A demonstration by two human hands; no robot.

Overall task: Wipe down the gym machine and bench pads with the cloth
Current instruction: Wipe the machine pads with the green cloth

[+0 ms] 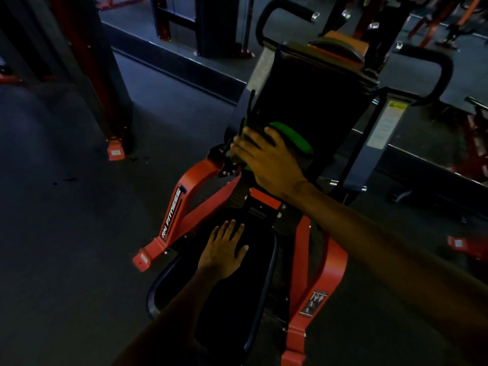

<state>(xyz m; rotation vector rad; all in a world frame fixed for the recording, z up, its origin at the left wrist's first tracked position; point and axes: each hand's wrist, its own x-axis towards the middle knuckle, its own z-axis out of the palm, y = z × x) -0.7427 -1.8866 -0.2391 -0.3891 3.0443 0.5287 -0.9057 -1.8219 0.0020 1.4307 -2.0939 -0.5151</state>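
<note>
Head view: the right hand is pressing the green cloth against the lower back pad, fingers extended over it. The left hand is resting flat on the seat pad, fingers straight and spread apart. The red frame is flanking the seat.

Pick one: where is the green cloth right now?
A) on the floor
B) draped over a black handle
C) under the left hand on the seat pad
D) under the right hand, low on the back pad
D: the green cloth shows from under the right hand, which presses it against the lower back pad. The left hand lies flat on the seat pad with no cloth under it.
</note>
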